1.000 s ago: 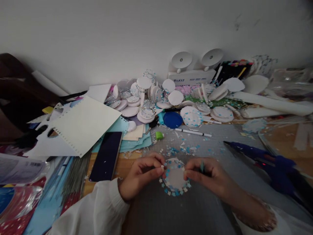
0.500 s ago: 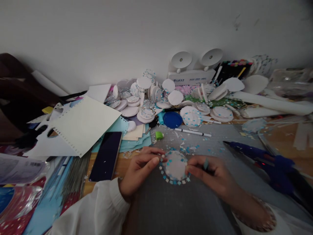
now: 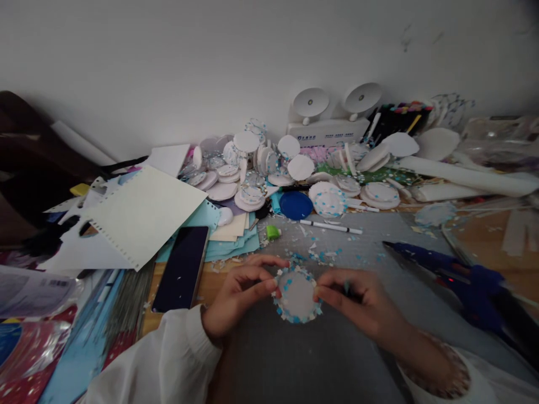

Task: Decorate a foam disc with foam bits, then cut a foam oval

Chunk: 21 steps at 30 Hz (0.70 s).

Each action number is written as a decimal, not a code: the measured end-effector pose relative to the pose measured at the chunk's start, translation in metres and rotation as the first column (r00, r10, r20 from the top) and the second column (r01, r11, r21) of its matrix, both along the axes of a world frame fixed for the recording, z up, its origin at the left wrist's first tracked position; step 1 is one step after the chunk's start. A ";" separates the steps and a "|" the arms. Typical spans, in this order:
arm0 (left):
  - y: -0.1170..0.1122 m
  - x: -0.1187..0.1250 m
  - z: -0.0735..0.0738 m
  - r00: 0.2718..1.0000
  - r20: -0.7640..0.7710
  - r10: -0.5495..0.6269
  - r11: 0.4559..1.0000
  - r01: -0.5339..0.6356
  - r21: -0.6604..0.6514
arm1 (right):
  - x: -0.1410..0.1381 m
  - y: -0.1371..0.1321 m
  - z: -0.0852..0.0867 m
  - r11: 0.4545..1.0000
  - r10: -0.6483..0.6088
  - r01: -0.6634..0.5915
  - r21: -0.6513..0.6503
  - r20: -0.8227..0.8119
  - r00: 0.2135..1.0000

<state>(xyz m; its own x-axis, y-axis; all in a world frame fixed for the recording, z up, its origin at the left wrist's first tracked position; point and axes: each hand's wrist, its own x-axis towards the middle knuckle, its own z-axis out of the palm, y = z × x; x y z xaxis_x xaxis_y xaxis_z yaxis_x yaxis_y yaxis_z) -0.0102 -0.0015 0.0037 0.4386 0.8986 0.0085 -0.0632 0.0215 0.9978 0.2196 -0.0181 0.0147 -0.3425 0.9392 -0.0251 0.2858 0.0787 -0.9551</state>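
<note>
Between my hands is a white paper disc (image 3: 298, 295), its edge ringed with small blue and white paper pieces. My left hand (image 3: 245, 289) pinches its left rim between thumb and fingers. On the opposite side my right hand (image 3: 357, 300) grips the right rim with thumb and forefinger. A small teal bit shows at the right hand's curled fingers, too unclear to name. Beneath them lies a grey cutting mat (image 3: 311, 362), with blue and white paper scraps (image 3: 316, 255) scattered just beyond the disc.
A blue glue gun (image 3: 455, 280) with a red light rests at the right. A phone (image 3: 181, 269) lies left, beside paper sheets (image 3: 147, 213). White discs (image 3: 248, 196) pile up along the wall. A pen (image 3: 330, 226), a blue lid (image 3: 296, 206) and a green object (image 3: 273, 232) sit nearer.
The blue and white ring, which hung lower than the disc's edge before, now sits closer around it. Both hands have shifted slightly, the right one moving inward to the left.
</note>
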 end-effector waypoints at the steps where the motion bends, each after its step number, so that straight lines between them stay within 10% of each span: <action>1: 0.000 0.000 0.000 1.000 0.012 -0.005 1.000 0.005 -0.014 | -0.001 -0.001 -0.001 1.000 0.020 -0.020 0.010 0.022 1.000; 8: 0.000 0.001 0.000 0.999 0.027 -0.027 0.999 0.028 -0.025 | -0.003 -0.001 -0.005 0.991 0.135 -0.135 -0.004 0.067 0.989; 21: -0.002 0.002 -0.005 0.993 -0.002 0.122 0.991 -0.122 0.051 | 0.000 0.001 -0.003 0.993 -0.117 0.116 0.029 0.044 0.992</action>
<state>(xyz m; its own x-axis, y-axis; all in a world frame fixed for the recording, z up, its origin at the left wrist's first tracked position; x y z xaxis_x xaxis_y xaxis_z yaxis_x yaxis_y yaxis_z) -0.0085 -0.0037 -0.0014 0.3259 0.9439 0.0538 -0.0575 -0.0370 0.9977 0.2197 -0.0168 0.0120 -0.2299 0.9731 -0.0135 0.3379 0.0668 -0.9388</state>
